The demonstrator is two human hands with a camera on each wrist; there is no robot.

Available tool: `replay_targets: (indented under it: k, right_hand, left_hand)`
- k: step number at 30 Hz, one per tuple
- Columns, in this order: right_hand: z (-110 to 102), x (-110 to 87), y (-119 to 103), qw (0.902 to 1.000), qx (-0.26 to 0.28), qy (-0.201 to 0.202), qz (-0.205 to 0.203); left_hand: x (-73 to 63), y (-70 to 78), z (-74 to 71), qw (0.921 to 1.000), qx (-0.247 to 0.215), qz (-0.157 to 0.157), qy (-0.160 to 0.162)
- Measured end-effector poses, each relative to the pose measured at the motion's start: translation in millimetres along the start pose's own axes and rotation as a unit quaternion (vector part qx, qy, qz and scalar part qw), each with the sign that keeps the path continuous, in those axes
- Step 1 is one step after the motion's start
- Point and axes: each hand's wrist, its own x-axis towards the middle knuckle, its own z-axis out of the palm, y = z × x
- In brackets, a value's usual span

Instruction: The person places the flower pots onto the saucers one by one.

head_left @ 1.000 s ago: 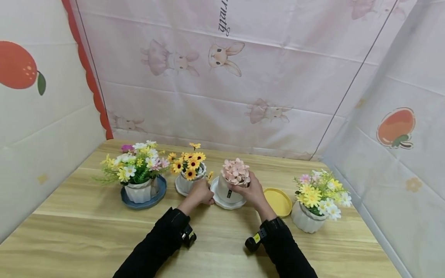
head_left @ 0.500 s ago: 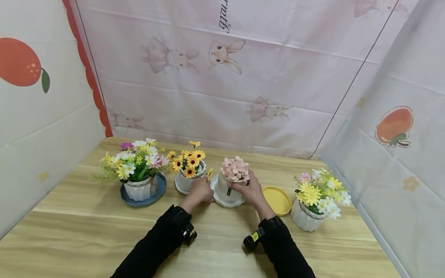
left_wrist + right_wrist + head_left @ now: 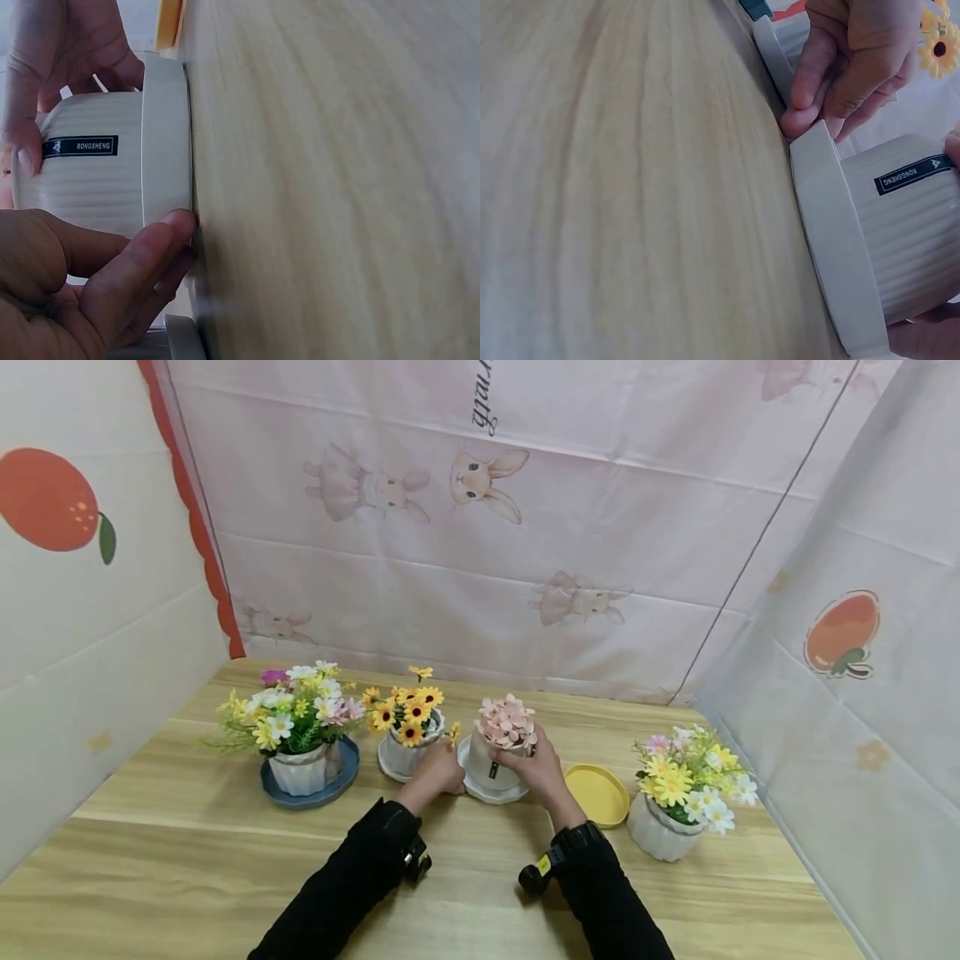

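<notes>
A ribbed white pot (image 3: 487,764) of pink flowers (image 3: 507,721) stands on a white saucer (image 3: 492,793) in the middle of the table. My right hand (image 3: 537,767) grips the pot near its rim, thumb in front and fingers round the far right side. At the saucer's left edge, my left hand (image 3: 441,768) pinches the rim between thumb and finger, as the left wrist view shows of the saucer (image 3: 165,142). A dark label (image 3: 80,145) reading RONGSHENG faces the front of the pot. Behind my left hand stands a white pot (image 3: 401,756) of orange-yellow flowers (image 3: 408,710) on its own saucer.
On the left, a mixed bouquet pot (image 3: 298,774) sits on a blue saucer (image 3: 347,772). A yellow saucer (image 3: 597,795) lies right of my right hand, followed by another white flower pot (image 3: 663,831). Printed cloth (image 3: 420,577) walls in the back and both sides.
The pink-flower pot and its saucer have shifted slightly toward the back wall, with both hands still holding them. My left wrist has edged to the right. The other pots stay put.
</notes>
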Motion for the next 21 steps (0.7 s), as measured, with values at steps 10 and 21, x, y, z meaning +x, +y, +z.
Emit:
replay_targets:
  k: [10,21]
  right_hand:
    - [-1,10.1,2,0.9996,0.028,-0.004,-0.007]
    - [-2,20.2,5,0.9996,0.029,-0.006,0.006]
  left_hand:
    - [0.5,5.7,0.8,0.999,-0.042,-0.005,0.013]
    - [5.5,9.5,4.2,0.999,-0.005,0.021,0.039]
